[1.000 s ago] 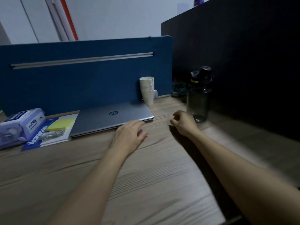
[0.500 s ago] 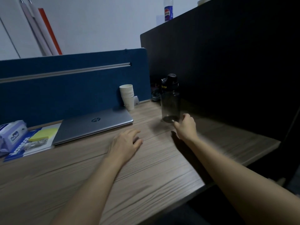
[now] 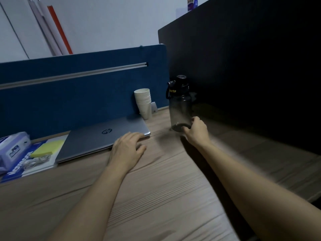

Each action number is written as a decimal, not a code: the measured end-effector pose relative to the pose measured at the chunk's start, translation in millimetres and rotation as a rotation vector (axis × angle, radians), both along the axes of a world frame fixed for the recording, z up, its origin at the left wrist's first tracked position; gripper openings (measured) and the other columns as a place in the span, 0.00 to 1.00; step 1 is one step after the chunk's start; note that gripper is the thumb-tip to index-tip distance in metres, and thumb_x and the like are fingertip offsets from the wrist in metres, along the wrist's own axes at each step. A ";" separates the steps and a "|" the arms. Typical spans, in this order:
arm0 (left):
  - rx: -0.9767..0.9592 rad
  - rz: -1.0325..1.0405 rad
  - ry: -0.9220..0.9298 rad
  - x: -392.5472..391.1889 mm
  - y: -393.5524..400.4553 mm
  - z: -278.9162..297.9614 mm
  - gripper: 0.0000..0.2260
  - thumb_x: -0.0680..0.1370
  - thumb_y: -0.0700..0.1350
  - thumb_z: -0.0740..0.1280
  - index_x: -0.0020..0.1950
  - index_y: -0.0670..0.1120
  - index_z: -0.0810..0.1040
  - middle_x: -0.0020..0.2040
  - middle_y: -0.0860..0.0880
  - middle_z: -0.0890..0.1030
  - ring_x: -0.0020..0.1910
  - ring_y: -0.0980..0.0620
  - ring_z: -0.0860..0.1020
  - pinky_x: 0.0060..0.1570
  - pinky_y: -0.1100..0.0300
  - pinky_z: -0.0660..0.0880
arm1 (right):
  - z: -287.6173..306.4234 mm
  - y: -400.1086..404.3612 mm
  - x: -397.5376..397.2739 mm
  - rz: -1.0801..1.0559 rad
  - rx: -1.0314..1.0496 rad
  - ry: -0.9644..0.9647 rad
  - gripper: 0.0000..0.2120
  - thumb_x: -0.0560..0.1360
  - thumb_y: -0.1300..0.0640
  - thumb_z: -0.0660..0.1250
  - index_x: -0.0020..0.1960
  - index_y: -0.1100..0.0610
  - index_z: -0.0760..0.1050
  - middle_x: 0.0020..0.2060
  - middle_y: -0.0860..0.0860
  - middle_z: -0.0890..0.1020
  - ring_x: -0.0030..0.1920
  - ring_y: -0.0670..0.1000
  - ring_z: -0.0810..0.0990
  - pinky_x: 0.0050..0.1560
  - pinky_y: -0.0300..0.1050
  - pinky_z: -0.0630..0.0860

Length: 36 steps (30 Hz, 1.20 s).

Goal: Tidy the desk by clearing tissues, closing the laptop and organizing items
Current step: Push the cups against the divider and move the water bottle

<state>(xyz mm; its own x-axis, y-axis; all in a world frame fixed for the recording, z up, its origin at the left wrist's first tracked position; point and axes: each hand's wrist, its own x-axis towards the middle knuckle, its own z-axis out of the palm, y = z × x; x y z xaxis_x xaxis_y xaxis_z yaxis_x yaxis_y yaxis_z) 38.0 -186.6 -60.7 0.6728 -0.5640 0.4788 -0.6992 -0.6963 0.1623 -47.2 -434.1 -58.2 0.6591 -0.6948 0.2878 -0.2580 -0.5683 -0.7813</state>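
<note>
Right hand: I have my right hand (image 3: 197,132) at the base of the dark water bottle (image 3: 180,108), fingers curled round its lower edge and thumb at the side, gripping low down.
Left hand: My left hand (image 3: 126,148) lies palm-down on the desk (image 3: 156,197), fingers loosely spread and straight, the fingertips (image 3: 139,135) touching the front right corner of the closed laptop (image 3: 102,138).
Tip risk: As I judge it, a tall bottle held only at its foot could topple if I drag it sideways; the stack of paper cups (image 3: 144,102) stands just beside it and would go over with it.
Laptop risk: A falling bottle would land near the laptop lid. Whether the cap is tight I cannot tell.
Bottle contents: The bottle's tinted body looks see-through and I see no liquid line, so I take it as empty or nearly so, though the dim light leaves that unsure.
Cups: Nested upright against the blue divider (image 3: 69,94), nothing visible inside the top one.
Tissue pack: A soft wipes pack (image 3: 12,150) sits at far left, resting partly on a blue notebook (image 3: 20,164); its flap looks shut.
Other items: A yellow sticky-note pad (image 3: 47,148) lies on the notebook, beside the laptop's left edge.
Task state: Laptop is shut and no loose tissues show; bottle placement appears to be the step in hand.
</note>
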 end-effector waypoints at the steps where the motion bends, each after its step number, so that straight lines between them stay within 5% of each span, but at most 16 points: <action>1: -0.009 0.010 0.005 6.2 0.0 0.2 0.19 0.76 0.53 0.69 0.65 0.52 0.77 0.65 0.53 0.78 0.67 0.49 0.74 0.65 0.52 0.69 | -0.4 0.1 7.8 0.007 -0.009 -0.001 0.23 0.75 0.54 0.70 0.66 0.60 0.68 0.60 0.57 0.76 0.57 0.56 0.77 0.59 0.52 0.77; 8: -0.004 0.079 0.021 48.6 10.4 1.0 0.21 0.76 0.62 0.65 0.66 0.54 0.76 0.66 0.55 0.78 0.65 0.52 0.75 0.61 0.54 0.70 | -0.7 0.3 65.2 0.032 -0.041 0.016 0.20 0.75 0.52 0.70 0.62 0.61 0.70 0.59 0.58 0.77 0.57 0.57 0.76 0.53 0.50 0.74; 16: 0.115 0.130 0.051 78.9 18.7 9.5 0.38 0.67 0.80 0.53 0.69 0.60 0.72 0.69 0.62 0.73 0.68 0.57 0.71 0.60 0.53 0.70 | -0.1 -7.0 120.8 0.004 -0.014 0.028 0.20 0.75 0.52 0.70 0.61 0.62 0.70 0.58 0.59 0.78 0.58 0.59 0.77 0.58 0.55 0.76; 36: 0.125 0.133 0.054 71.6 14.4 10.9 0.38 0.67 0.80 0.51 0.70 0.60 0.70 0.71 0.62 0.72 0.70 0.57 0.70 0.60 0.53 0.70 | -0.9 -3.7 151.3 -0.011 0.000 0.026 0.22 0.75 0.51 0.70 0.62 0.62 0.72 0.58 0.60 0.79 0.58 0.59 0.78 0.58 0.53 0.76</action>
